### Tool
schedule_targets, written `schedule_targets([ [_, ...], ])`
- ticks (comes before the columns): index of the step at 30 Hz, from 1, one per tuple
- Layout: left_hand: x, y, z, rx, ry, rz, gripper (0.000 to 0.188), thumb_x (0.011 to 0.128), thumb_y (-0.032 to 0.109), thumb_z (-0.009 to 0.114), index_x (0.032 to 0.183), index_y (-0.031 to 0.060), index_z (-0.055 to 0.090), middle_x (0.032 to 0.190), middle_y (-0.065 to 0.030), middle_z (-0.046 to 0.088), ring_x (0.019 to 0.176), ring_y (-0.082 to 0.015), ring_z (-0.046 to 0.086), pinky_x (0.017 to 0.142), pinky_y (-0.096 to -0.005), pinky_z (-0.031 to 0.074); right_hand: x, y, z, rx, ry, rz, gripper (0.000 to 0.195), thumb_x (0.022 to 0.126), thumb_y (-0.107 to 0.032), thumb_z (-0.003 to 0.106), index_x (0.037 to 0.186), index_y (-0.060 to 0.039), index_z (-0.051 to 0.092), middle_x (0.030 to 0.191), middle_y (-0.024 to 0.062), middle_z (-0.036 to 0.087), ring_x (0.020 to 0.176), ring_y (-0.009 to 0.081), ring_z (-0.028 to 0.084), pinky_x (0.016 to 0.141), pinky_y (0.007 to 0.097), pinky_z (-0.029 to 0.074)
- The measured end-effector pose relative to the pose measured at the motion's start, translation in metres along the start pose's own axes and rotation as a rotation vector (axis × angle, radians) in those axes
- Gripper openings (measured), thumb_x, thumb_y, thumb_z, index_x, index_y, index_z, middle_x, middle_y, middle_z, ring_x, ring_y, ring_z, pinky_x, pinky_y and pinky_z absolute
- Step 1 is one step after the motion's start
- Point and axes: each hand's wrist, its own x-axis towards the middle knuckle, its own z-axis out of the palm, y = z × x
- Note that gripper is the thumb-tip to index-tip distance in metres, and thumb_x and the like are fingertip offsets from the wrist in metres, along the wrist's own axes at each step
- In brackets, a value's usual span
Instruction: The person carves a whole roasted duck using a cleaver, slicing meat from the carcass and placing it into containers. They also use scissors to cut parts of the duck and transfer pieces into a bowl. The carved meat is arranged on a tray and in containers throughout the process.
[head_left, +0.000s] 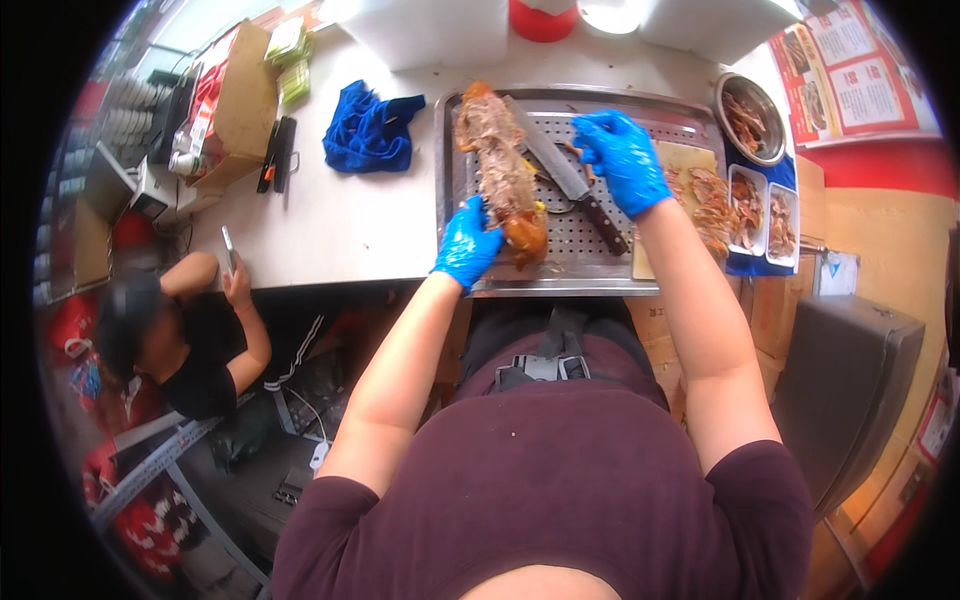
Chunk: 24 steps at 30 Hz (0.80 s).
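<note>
A roasted poultry carcass (501, 161), largely stripped of meat with browned skin left at its near end, lies lengthwise on a perforated metal tray (555, 286). My left hand (471, 246), in a blue disposable glove, grips its near left side. To the right, my right hand (622, 161), gloved alike, hovers over the tray with curled fingers. A small brown strip shows by those fingertips, but whether they hold it is unclear. Between the carcass and my right hand rests a large knife (559, 169) with a riveted brown handle, blade pointing away. Sliced meat (709, 206) covers part of a pale cutting board (643, 255).
Right of the tray stand a metal bowl (752, 120) of meat pieces and two white trays (739, 240) of slices. A blue cloth (371, 131) lies leftward, near a cardboard box (240, 105). A person (180, 337) holding a phone (228, 247) sits at left.
</note>
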Motion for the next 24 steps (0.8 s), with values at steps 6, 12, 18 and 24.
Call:
schedule_targets([
  [6, -0.016, -0.018, -0.033, -0.182, 0.017, -0.047, 0.066, 0.077, 0.011, 0.076, 0.137, 0.0017, 0.048, 0.116, -0.0175, 0.063, 0.102, -0.0248, 0.065, 0.084, -0.0357, 0.056, -0.063, 0.011, -0.168, -0.001, 0.335, -0.044, 0.014, 0.094, -0.017, 0.066, 0.101, -0.0048, 0.065, 0.087, 0.0084, 0.069, 0.069, 0.0121, 0.062, 0.058, 0.0242, 0.049],
  [12, -0.034, 0.045, -0.047, 0.067, 0.363, 0.29, 0.058, 0.084, 0.007, 0.074, 0.139, 0.0105, 0.053, 0.104, -0.0047, 0.058, 0.085, -0.012, 0.056, 0.079, -0.0274, 0.05, -0.117, 0.022, -0.324, -0.061, 0.726, -0.068, 0.011, 0.095, -0.012, 0.061, 0.099, -0.0021, 0.064, 0.083, 0.0077, 0.065, 0.068, 0.0142, 0.064, 0.057, 0.0257, 0.053],
  [18, -0.041, 0.145, 0.031, -0.212, 0.2, 0.374, 0.056, 0.09, 0.0, 0.067, 0.142, 0.0131, 0.05, 0.102, -0.0003, 0.055, 0.094, -0.0098, 0.053, 0.086, -0.0251, 0.047, -0.093, 0.057, -0.436, -0.737, 0.463, -0.186, 0.025, 0.093, -0.008, 0.062, 0.117, -0.0027, 0.063, 0.106, 0.0084, 0.066, 0.089, 0.0184, 0.067, 0.072, 0.0289, 0.058],
  [24, -0.046, 0.197, 0.155, 0.079, -0.059, 0.464, 0.05, 0.087, 0.008, 0.071, 0.134, 0.0069, 0.056, 0.116, -0.0132, 0.064, 0.102, -0.0211, 0.063, 0.088, -0.0335, 0.052, -0.074, 0.049, -0.455, -0.021, 0.336, 0.259, 0.038, 0.096, -0.032, 0.059, 0.123, -0.0057, 0.063, 0.116, 0.0085, 0.066, 0.102, 0.0211, 0.064, 0.084, 0.035, 0.055],
])
